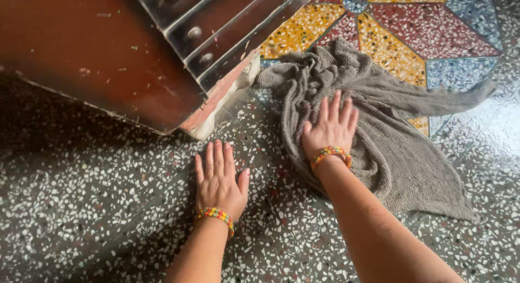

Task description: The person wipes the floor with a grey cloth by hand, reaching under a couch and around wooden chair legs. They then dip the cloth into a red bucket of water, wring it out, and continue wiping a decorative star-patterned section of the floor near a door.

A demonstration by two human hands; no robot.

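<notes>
grey cloth (374, 120) lies under flat right hand (330, 128); left hand (219, 180) spread beside it.

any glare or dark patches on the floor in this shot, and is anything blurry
Head view: pale sheen on the speckled terrazzo floor at the right edge; deep shadow under the brown wooden cabinet at left. The crumpled grey knitted cloth, left hand and right hand are sharp.

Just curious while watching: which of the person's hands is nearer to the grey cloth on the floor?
The right hand. It lies flat on top of the grey cloth, pressing it to the floor. The left hand rests flat on the speckled floor beside the cloth, not touching it.
</notes>
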